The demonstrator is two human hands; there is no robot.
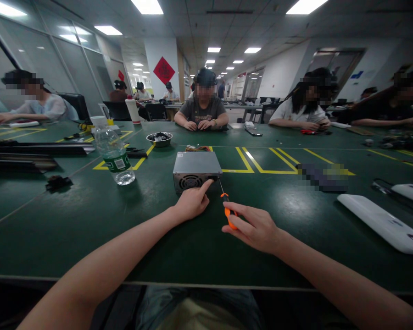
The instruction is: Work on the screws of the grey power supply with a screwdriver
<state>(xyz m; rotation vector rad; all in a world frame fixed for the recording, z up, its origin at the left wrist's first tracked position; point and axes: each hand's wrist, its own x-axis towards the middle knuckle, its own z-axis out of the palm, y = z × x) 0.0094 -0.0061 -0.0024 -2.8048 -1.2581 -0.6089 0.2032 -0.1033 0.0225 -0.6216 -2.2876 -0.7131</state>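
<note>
The left arm reaches in from the lower left of the frame, and the left hand (192, 202) lies just in front of the computer power supply unit (197, 162). Its index finger is stretched out to the unit's near face beside the power socket (212, 177); the other fingers bend loosely, and the hand is open rather than gripping. From the lower right, the right forearm slants up to the right hand (259, 227), whose thumb and fingers grip a screwdriver (230, 214) by its orange-and-black handle. The thin metal shaft points up and slightly left at the unit's right edge; whether the tip touches cannot be told.

The unit sits at the centre of the frame on the green desk (179, 256), a grey metal box with a plain top and a small pale label at the top's left corner. Its near face carries a round, dark fan grille (189, 182) left of the black socket. Multicoloured cables (197, 148) show behind it.
</note>
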